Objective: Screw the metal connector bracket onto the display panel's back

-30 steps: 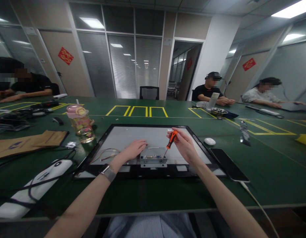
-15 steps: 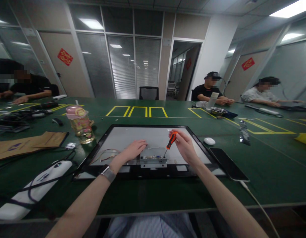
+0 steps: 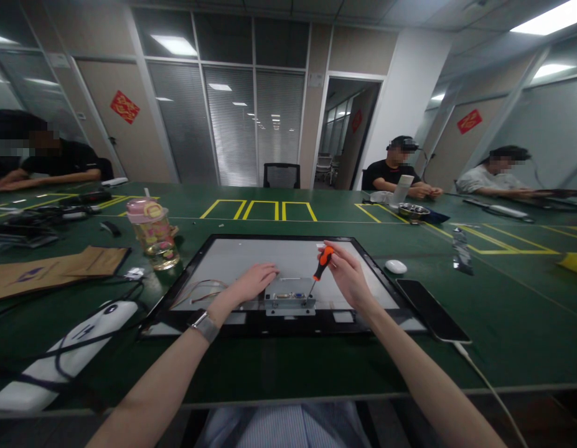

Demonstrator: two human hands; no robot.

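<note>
A flat display panel (image 3: 223, 261) with a black frame lies before me on the green table. Near its front edge sits a metal bracket (image 3: 290, 307) with a row of connectors. My right hand (image 3: 348, 274) grips an orange and black screwdriver (image 3: 323, 262) by the handle. The shaft slants down to the bracket's right end; whether its tip sits in a screw is too small to tell. My left hand (image 3: 254, 281) rests with fingers stretched out over the panel, at the bracket's left side. Thin wires (image 3: 199, 289) run out to the left of that hand.
To the left stand a pink-lidded bottle (image 3: 152, 233), a paper bag (image 3: 59, 274) and a white power strip (image 3: 68, 354) with dark cables. A phone (image 3: 431, 308) on a cable and a white case (image 3: 396, 266) lie to the right. Co-workers sit across the table.
The fingers of my right hand have shifted slightly on the screwdriver's handle. My left hand and the bracket stay put. The co-worker at the far left has drawn a hand back.
</note>
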